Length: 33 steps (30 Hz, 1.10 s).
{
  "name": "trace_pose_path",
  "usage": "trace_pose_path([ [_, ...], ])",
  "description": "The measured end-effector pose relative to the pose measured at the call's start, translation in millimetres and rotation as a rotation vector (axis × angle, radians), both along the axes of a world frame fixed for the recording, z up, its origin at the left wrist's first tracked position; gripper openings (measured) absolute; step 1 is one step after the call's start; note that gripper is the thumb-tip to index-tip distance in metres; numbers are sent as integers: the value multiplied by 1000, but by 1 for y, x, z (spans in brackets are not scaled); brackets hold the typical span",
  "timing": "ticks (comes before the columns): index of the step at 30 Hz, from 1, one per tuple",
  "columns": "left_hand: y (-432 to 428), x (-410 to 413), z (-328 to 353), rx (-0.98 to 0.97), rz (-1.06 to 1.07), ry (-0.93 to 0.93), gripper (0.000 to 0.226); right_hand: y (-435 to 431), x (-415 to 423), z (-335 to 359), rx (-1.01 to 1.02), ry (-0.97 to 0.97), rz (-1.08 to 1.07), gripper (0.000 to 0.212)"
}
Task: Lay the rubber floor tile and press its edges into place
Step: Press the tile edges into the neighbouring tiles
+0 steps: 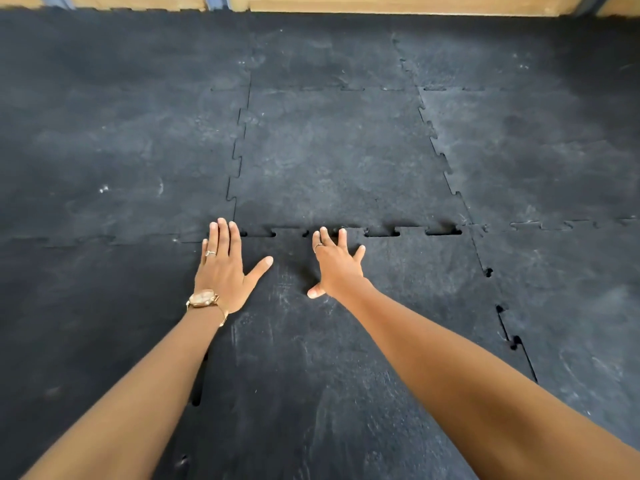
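Observation:
A black rubber floor tile (346,341) with jigsaw edges lies in front of me among other black tiles. Its far edge (381,232) meets the tile beyond (339,161), and dark gaps show between several of the teeth there. My left hand (225,268) lies flat, fingers spread, at the tile's far left corner. My right hand (337,263) rests on the far edge near its middle, fingertips on the seam and thumb turned back. Gaps also show along the tile's right edge (512,341) and left edge (197,393).
Joined black rubber tiles (104,150) cover the floor on all sides. A light wooden strip (381,3) with grey uprights runs along the far end of the floor.

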<state>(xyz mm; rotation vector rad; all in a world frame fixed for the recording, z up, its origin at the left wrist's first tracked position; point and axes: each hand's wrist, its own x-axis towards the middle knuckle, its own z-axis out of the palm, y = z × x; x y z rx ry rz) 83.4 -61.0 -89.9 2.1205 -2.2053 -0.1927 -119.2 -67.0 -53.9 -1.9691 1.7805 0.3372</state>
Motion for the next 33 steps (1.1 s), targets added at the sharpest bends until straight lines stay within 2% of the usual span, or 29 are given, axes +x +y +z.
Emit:
trace_pose_path([
  [3,1,0,1,18,-11,-18,97,3,-3,5,-12,-36,-12,121],
  [6,8,-6,1,3,38,-88,88,16,-14,3,-108,-89,-61,117],
  [9,26,-29,-1,-14,164,-105,74,44,-34,-3,-208,-80,-240,126],
  [13,32,-43,-2,-40,214,-149,67,59,-99,3,-137,5,-421,140],
  [17,23,-55,10,-32,138,-353,59,69,-185,26,-11,107,-727,146],
  [19,15,-81,23,2,48,-296,65,76,-203,27,66,60,-845,141],
  [22,3,-148,35,174,-187,14,78,77,-204,19,48,28,-841,126],
  [24,-1,-182,43,343,-162,100,98,75,-200,13,-50,65,-800,114],
  [27,-2,-200,42,293,-141,-58,112,70,-199,6,-115,82,-828,101],
  [29,-3,-199,36,249,-157,-163,109,66,-198,3,-111,69,-849,101],
  [33,-3,-202,27,288,-126,-211,96,62,-200,-4,-146,45,-842,99],
])
